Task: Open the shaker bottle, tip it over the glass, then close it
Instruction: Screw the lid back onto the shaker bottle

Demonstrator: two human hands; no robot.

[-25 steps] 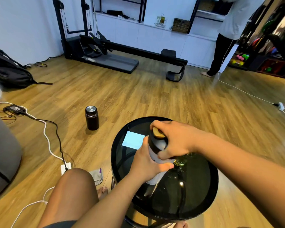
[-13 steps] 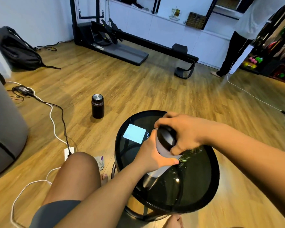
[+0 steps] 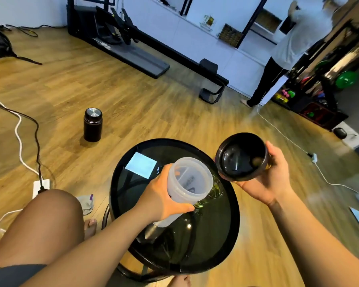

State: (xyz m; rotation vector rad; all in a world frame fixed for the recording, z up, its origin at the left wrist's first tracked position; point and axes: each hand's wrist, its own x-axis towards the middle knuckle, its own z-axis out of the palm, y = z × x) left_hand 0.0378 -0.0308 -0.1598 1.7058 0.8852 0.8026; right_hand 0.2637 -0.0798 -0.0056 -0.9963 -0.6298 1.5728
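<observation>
A translucent white shaker bottle (image 3: 187,181) stands open on the round black glass table (image 3: 222,241), its mouth facing up. My left hand (image 3: 164,200) is wrapped around its body. My right hand (image 3: 267,179) holds the black lid (image 3: 241,156) off to the right of the bottle, above the table's right edge, with the lid's underside turned toward me. A clear greenish glass (image 3: 212,192) sits on the table just behind and right of the bottle, mostly hidden by it.
A black flask (image 3: 92,124) stands on the wooden floor to the left. Cables (image 3: 19,129) and a white power strip (image 3: 40,188) lie near my left knee (image 3: 50,220). A person (image 3: 286,50) stands at the back right by shelves. An exercise machine (image 3: 131,46) fills the back.
My right hand has taken the lid off the bottle and carried it right and up. The bottle is now open in my left hand. The camera tilted.
</observation>
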